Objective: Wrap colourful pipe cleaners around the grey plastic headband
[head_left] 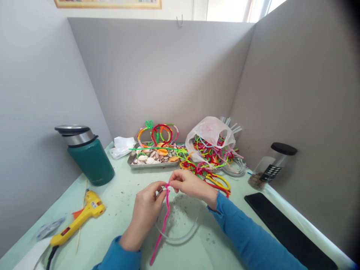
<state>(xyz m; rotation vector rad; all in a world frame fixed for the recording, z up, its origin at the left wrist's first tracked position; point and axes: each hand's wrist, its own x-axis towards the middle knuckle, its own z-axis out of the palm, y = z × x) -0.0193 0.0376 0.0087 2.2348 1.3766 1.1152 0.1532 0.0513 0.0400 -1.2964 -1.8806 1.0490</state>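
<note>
A thin grey headband-like hoop (180, 239) curves below my hands over the table. A pink pipe cleaner (165, 219) is looped at the hoop's upper end, and its long tail hangs down across the hoop. My left hand (148, 205) is closed, with thumb and fingers pinching the hoop beside the pink loop. Just to the right, my right hand (187, 183) is closed in a pinch on the pipe cleaner at the same spot. The fingertips partly hide the join.
A metal tray (154, 165) of shells, pipe-cleaner rings (161, 134) and a plastic bag (209, 129) of pipe cleaners stand at the back. Left are a teal bottle (91, 161) and yellow glue gun (78, 221); right, a jar (270, 168) and black strip (287, 228).
</note>
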